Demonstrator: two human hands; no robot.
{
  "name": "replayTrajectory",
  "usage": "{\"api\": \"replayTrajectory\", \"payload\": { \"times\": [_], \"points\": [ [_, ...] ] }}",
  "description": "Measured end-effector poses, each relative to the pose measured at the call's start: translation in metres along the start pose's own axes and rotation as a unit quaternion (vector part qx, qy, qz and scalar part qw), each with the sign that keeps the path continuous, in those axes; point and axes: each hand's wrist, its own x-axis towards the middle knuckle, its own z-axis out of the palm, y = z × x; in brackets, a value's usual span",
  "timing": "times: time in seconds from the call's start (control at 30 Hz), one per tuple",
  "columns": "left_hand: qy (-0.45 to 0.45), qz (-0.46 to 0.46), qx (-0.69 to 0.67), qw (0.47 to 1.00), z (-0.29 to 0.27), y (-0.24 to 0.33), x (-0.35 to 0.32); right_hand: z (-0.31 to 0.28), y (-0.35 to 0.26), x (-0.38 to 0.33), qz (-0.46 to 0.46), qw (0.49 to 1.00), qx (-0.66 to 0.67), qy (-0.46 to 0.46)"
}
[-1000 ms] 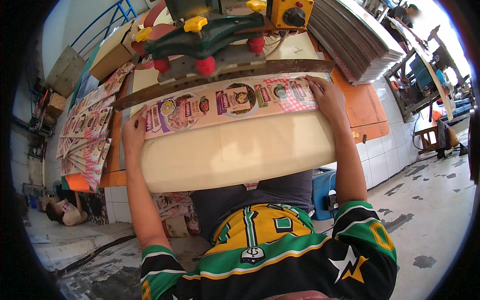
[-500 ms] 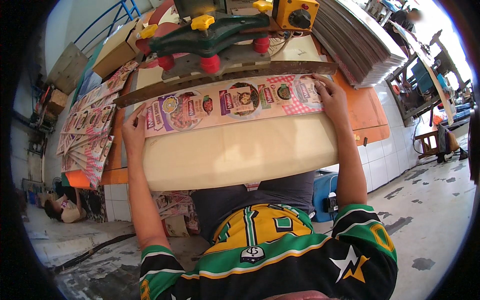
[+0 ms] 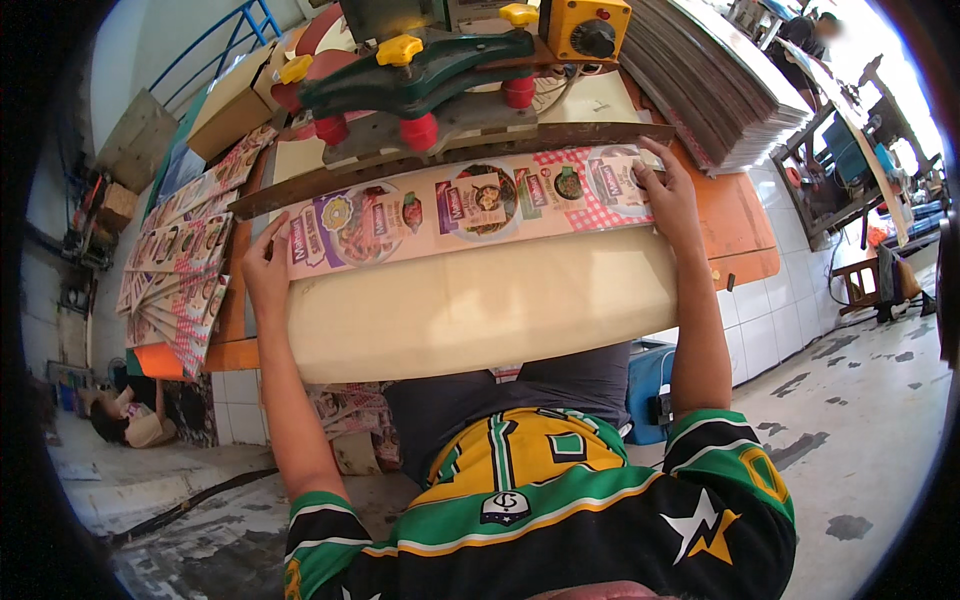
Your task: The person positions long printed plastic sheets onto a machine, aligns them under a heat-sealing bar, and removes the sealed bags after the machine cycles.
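A long printed strip [image 3: 425,222] with food pictures and a pink checked patch lies crosswise in front of me. Below it a wide cream sheet [image 3: 480,305] bends down over the table's front edge toward my lap; whether the two are joined I cannot tell. My left hand [image 3: 266,268] is closed at the strip's left end, fingers partly hidden. At the right end, my right hand [image 3: 668,192] grips the strip, thumb on top and index finger stretched along the edge. The strip's far edge lies close to a dark metal bar [image 3: 330,180].
A green machine clamp [image 3: 420,85] with yellow knobs and red feet stands beyond the bar, beside a yellow control box [image 3: 585,30]. Printed pieces [image 3: 175,260] lie piled at left. A tall stack of boards [image 3: 715,85] stands back right. Another person [image 3: 135,415] is at far left.
My right hand has shifted slightly right, its index finger lifting and straightening. The strip has slid a little with it; my left hand is nearly still.
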Motion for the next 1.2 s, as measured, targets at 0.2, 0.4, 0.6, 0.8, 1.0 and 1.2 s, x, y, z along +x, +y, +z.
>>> {"api": "replayTrajectory", "payload": {
  "times": [0.2,0.4,0.6,0.8,1.0,1.2],
  "points": [
    [0.021,0.015,-0.016,1.0,-0.001,-0.008,-0.001,-0.007,0.005,0.006,0.04,0.992,0.114,-0.029],
    [0.073,0.064,-0.022,0.995,-0.004,-0.001,-0.007,-0.017,-0.015,-0.004,0.086,0.971,0.203,-0.095],
    [0.112,0.132,-0.077,0.982,-0.006,-0.005,-0.005,-0.022,-0.022,-0.011,0.045,0.962,0.258,-0.078],
    [0.147,0.162,-0.11,0.97,-0.009,-0.005,-0.009,-0.029,-0.024,-0.017,-0.012,0.951,0.304,-0.062],
    [0.188,0.151,-0.157,0.958,-0.01,-0.003,-0.014,-0.029,-0.015,-0.013,-0.048,0.941,0.324,-0.084],
    [0.188,0.12,-0.207,0.953,-0.01,-0.007,-0.015,-0.014,-0.02,-0.012,-0.095,0.962,0.252,-0.055]
  ]
}}
